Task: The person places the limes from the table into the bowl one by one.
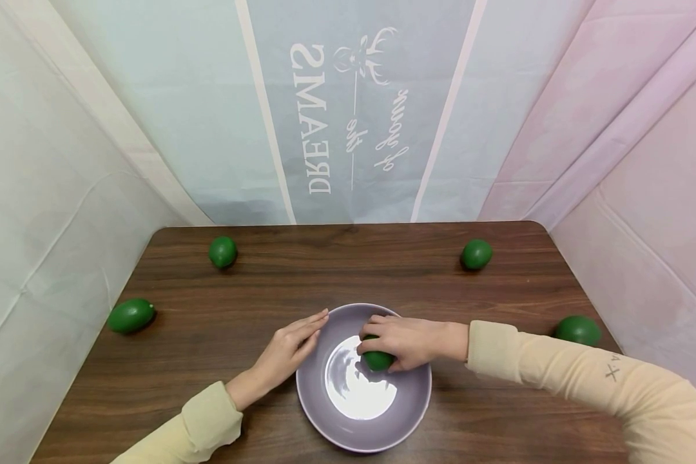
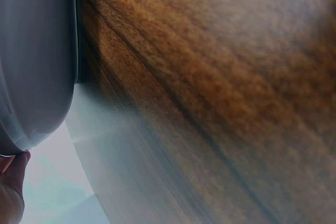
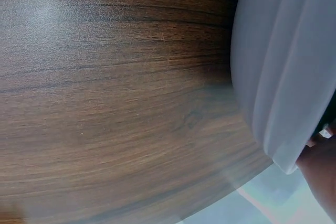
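A wide purple-grey bowl (image 1: 348, 440) stands at the front middle of the table, a bright reflection on its shiny inside. My right hand (image 1: 408, 340) reaches over the bowl's right rim and grips a green lime (image 1: 377, 359) with curled fingers. The lime is inside the bowl, partly covered by the fingers; whether it touches the bottom I cannot tell. At the bowl's upper left rim, my left hand (image 1: 287, 348) rests with its fingers straight. The left wrist view shows fingertips against the rim of the bowl (image 2: 37, 56).
More limes lie about the brown wooden table (image 1: 348, 270): one at back left (image 1: 223, 252), one at far left (image 1: 131, 316), one at back right (image 1: 477, 254). Another at right (image 1: 578, 330) is partly behind the right sleeve. Cloth walls (image 1: 359, 116) enclose the table's back and sides.
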Motion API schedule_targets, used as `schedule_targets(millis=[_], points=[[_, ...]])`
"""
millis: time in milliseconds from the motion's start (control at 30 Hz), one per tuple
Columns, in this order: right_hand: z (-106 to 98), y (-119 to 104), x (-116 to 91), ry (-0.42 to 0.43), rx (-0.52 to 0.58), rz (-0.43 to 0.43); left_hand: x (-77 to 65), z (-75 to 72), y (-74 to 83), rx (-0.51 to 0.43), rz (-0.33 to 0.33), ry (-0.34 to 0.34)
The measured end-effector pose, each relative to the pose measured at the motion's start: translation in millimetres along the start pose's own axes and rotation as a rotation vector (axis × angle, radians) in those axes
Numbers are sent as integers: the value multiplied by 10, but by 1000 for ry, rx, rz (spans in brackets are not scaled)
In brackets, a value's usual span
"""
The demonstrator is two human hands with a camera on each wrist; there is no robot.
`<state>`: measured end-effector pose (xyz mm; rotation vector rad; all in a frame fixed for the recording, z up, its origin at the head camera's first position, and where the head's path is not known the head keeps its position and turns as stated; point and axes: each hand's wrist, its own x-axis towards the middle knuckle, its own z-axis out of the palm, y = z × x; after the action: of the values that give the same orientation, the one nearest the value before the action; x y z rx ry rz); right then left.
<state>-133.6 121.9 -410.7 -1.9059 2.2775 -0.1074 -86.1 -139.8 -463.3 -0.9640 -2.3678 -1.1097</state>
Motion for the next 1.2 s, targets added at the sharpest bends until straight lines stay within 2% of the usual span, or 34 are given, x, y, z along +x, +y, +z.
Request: schedule_targets(millis=[467, 700, 900, 1200], points=[[79, 1, -6, -1, -34, -25, -4, 0, -10, -3, 2, -5], [99, -16, -4, -47, -34, 3, -9, 5, -16, 0, 7, -1], [74, -24, -19, -51, -36, 17, -7, 9, -14, 0, 11, 3], [-30, -14, -33, -39, 26, 55, -5, 9, -10, 1, 13, 8]])
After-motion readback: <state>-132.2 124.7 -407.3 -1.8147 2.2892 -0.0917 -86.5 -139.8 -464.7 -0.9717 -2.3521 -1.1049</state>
